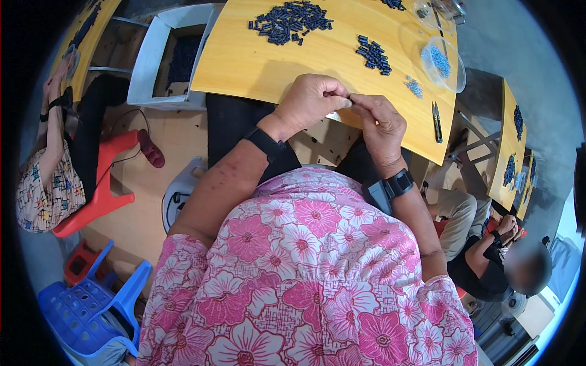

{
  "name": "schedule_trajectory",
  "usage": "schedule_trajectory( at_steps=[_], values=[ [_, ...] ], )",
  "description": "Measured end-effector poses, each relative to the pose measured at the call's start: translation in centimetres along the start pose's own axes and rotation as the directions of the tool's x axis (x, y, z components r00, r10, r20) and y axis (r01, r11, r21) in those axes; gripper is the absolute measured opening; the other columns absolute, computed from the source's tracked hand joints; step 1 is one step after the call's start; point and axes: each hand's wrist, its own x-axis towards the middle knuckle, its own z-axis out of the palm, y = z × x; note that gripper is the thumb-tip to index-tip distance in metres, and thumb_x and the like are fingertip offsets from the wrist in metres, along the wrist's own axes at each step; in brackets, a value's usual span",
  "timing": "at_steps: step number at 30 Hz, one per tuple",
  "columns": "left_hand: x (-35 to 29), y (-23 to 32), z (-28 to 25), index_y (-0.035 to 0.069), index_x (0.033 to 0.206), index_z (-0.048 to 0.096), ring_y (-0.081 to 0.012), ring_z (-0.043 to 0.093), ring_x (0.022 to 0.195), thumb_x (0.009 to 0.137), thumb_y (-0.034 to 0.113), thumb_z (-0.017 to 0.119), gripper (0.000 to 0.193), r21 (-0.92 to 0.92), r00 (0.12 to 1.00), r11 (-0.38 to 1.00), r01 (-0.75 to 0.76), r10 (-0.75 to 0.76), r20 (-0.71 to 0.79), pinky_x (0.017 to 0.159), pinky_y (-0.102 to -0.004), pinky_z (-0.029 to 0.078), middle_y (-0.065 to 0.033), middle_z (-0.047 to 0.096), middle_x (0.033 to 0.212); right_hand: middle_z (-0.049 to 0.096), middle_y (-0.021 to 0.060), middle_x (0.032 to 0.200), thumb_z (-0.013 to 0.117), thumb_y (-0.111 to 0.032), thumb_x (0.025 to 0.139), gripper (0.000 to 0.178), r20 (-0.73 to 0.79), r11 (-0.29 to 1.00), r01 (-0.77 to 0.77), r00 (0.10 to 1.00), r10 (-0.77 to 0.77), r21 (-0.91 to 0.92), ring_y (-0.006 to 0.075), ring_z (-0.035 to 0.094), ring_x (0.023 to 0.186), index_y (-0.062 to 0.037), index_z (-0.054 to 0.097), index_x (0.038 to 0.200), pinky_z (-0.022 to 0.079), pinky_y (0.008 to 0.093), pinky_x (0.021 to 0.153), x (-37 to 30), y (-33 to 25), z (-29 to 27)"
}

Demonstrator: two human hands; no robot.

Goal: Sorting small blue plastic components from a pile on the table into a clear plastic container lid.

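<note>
your pink floral top (317, 256) sits nearest, on this side of the desk (345, 27). over the desk's near edge, a small dark piece (350, 99) lies between your fingertips: the fingers of your left hand (310, 100) pinch it from one side, those of your right hand (383, 122) from the other. both forearms reach up to the desk, hands turned toward each other. the piece looks black, mostly hidden by your fingers; dark pieces (294, 23) lie heaped on the desk's far part.
</note>
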Motion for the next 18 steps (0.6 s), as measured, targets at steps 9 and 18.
schedule_trajectory(
  at_steps=[9, 18],
  values=[
    [0.3, -0.4, 1.2, -0.001, 0.09, 0.068, -0.0087, 0.062, 0.065, 0.086, 0.007, 0.069, 0.009, 0.255, 0.972, 0.959, -0.127, 0.171, -0.16, 0.063, -0.023, 0.05, -0.0043, 0.067, 0.078, 0.071, 0.007, 0.095, 0.065, 0.004, 0.082, 0.019, 0.04, 0.92, -0.219, 0.975, 0.219, 0.324, 0.0155, 0.066, 0.087, -0.0037, 0.074, 0.096, 0.053, 0.0271, 0.077, 1.0, 3.0, 0.3],
    [0.0, -0.5, 1.4, -0.001, 0.092, 0.067, -0.0086, 0.062, 0.065, 0.086, 0.005, 0.068, 0.009, 0.249, 0.955, 0.961, -0.123, 0.183, -0.235, 0.061, -0.0238, 0.051, -0.0048, 0.067, 0.077, 0.069, 0.0056, 0.096, 0.062, 0.005, 0.087, 0.024, -0.008, 0.772, -0.333, 0.916, 0.401, 0.541, 0.0109, 0.065, 0.085, -0.0024, 0.071, 0.108, 0.054, 0.0242, 0.078, 0.7, 3.5, 0.4]
  ],
)
